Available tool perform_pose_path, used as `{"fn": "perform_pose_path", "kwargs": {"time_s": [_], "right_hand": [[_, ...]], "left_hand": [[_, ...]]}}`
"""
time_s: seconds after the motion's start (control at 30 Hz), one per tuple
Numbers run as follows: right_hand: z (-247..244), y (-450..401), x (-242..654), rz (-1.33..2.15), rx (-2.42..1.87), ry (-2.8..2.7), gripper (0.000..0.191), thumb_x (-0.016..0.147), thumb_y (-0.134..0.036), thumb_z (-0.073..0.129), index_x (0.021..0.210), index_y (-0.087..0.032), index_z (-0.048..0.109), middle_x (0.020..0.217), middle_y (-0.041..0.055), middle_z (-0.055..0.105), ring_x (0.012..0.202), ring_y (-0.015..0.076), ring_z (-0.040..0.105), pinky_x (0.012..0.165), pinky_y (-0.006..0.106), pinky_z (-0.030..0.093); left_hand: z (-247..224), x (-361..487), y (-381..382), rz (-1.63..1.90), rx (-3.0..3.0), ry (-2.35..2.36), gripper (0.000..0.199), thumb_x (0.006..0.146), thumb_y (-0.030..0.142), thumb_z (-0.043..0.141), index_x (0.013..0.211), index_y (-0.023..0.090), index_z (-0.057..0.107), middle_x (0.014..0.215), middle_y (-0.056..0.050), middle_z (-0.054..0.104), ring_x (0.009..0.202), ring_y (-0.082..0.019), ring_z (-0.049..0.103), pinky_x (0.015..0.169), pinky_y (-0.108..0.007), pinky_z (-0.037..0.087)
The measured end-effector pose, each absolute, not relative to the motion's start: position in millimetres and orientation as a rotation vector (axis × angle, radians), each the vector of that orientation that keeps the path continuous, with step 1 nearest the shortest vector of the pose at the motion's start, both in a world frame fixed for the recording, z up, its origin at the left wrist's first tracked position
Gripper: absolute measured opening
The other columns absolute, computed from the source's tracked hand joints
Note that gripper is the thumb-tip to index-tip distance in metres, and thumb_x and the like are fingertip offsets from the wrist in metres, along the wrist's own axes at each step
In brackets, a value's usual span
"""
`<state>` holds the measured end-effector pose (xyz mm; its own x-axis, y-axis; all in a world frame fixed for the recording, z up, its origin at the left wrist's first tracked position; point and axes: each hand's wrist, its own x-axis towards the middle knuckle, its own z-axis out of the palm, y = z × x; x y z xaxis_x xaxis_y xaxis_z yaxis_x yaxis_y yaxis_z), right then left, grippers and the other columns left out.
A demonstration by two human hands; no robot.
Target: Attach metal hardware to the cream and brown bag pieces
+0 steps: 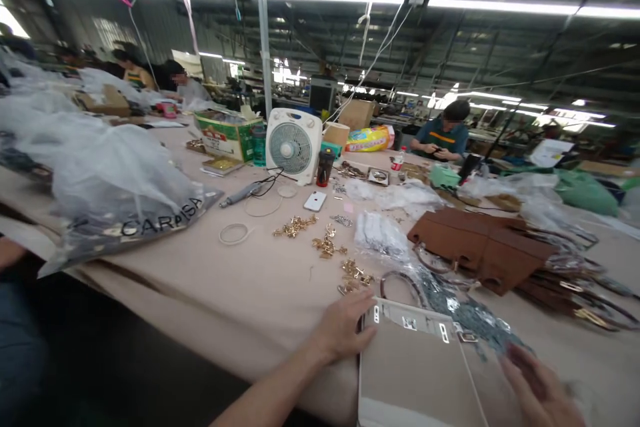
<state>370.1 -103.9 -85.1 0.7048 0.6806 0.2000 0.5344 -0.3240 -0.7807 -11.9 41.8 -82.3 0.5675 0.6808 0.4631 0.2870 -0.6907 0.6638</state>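
A flat beige panel [415, 373] with metal-edged slots along its far end lies at the table's near edge. My left hand [347, 325] rests at the panel's far left corner, its fingers apart and its thumb over the edge. To the right of the panel, my right hand [540, 383] is blurred, with its fingers apart and nothing seen in it. Gold metal fittings [356, 273] lie in small heaps just beyond my left hand. Small grey-blue pieces [480, 320] and a loose metal frame [467, 337] are spread between the panel and my right hand.
Brown leather pieces [485, 247] are piled at the right. Further back stand a white fan [294, 145], a dark cup [325, 168] and a phone [315, 201]. A large plastic bag [120, 180] fills the left. Across the table sits a person [443, 130].
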Motion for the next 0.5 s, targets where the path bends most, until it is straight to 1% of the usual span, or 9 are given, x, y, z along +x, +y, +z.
{"fn": "perform_pose_path", "kwargs": {"time_s": [0.07,0.13,0.2,0.27,0.37,0.43,0.5], "right_hand": [[-90,-91,333,0.341,-1.957,-1.096,0.075,0.078,-0.071,0.065,0.138,-0.025,0.063,0.135,0.0133,0.065,0.118,0.0411,0.066,0.108,0.056,0.049],[-98,-80,306,0.309,-1.93,-1.228,0.085,0.078,-0.074,0.064,0.142,-0.02,0.058,0.143,0.0147,0.059,0.131,0.0408,0.057,0.117,0.057,0.042],[-106,-73,293,0.202,-1.939,-1.312,0.087,0.079,-0.077,0.062,0.142,-0.016,0.058,0.146,0.0161,0.057,0.14,0.0401,0.048,0.124,0.056,0.032],[-110,-71,288,0.14,-1.967,-1.338,0.088,0.082,-0.078,0.059,0.142,-0.014,0.057,0.146,0.0169,0.056,0.142,0.039,0.046,0.127,0.055,0.027],[-110,-74,289,0.152,-2.022,-1.303,0.091,0.083,-0.081,0.055,0.146,-0.015,0.055,0.149,0.0171,0.054,0.143,0.0386,0.045,0.126,0.055,0.029],[-107,-77,289,0.175,-2.056,-1.269,0.091,0.084,-0.081,0.055,0.149,-0.017,0.054,0.151,0.0161,0.053,0.144,0.0387,0.045,0.124,0.056,0.03],[-102,-79,288,0.201,-2.072,-1.234,0.09,0.083,-0.08,0.056,0.149,-0.019,0.054,0.152,0.0149,0.053,0.144,0.039,0.046,0.123,0.057,0.032]], "left_hand": [[-79,-12,39,0.929,2.343,0.727,0.058,0.087,0.024,0.071,0.144,0.023,0.059,0.157,-0.01,0.052,0.143,-0.027,0.053,0.122,-0.046,0.045],[-77,-12,36,0.898,2.386,0.719,0.059,0.089,0.024,0.069,0.147,0.024,0.056,0.159,-0.009,0.05,0.144,-0.027,0.051,0.122,-0.046,0.045],[-76,-11,35,0.927,2.391,0.741,0.06,0.093,0.022,0.066,0.151,0.023,0.051,0.158,-0.009,0.051,0.144,-0.026,0.05,0.122,-0.045,0.046],[-77,-9,37,1.033,2.351,0.811,0.056,0.098,0.019,0.057,0.153,0.024,0.048,0.155,-0.009,0.054,0.143,-0.024,0.05,0.122,-0.044,0.046],[-81,-4,47,1.234,2.247,0.978,0.051,0.099,0.012,0.049,0.149,0.023,0.051,0.147,-0.009,0.06,0.138,-0.024,0.052,0.12,-0.049,0.046],[-83,-1,59,1.277,2.229,1.038,0.054,0.093,0.008,0.052,0.145,0.022,0.054,0.143,-0.01,0.061,0.136,-0.027,0.052,0.12,-0.053,0.045],[-84,4,74,1.217,2.293,1.006,0.059,0.087,0.004,0.055,0.143,0.021,0.056,0.144,-0.01,0.061,0.136,-0.029,0.051,0.12,-0.054,0.043]]}}
